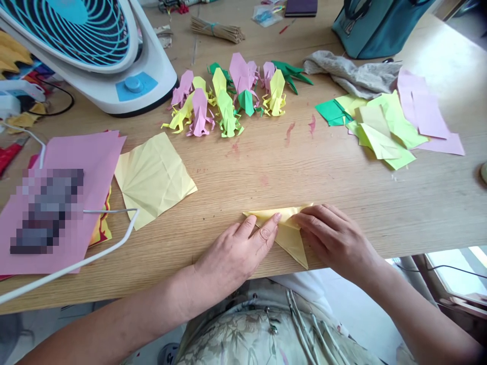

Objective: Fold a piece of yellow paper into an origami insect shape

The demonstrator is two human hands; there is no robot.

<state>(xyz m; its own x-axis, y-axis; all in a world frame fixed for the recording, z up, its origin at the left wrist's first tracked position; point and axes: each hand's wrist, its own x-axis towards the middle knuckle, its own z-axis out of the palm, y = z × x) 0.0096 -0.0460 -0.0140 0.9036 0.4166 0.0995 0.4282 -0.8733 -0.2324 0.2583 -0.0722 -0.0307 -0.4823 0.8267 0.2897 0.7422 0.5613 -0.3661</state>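
A folded sheet of yellow origami paper (291,242) lies near the table's front edge, with a pointed flap hanging toward me. My left hand (239,246) presses its upper fold with thumb and index finger, holding the paper down. Closed at the right end of the same fold, my right hand (331,228) pinches the paper; some of its fingertips are hidden. To the left lies a creased, opened yellow sheet (155,177). Beyond my hands stands a group of folded paper figures in pink, yellow and green, among them a pink figure (200,114) and a yellow figure (276,94).
A white and blue fan (140,76) stands at the back left. Pink sheets (87,157) carry a blurred dark object, and a white cable (95,253) crosses the left side. Loose coloured papers (403,119), a grey cloth (350,76) and a teal bag (380,30) are at the right.
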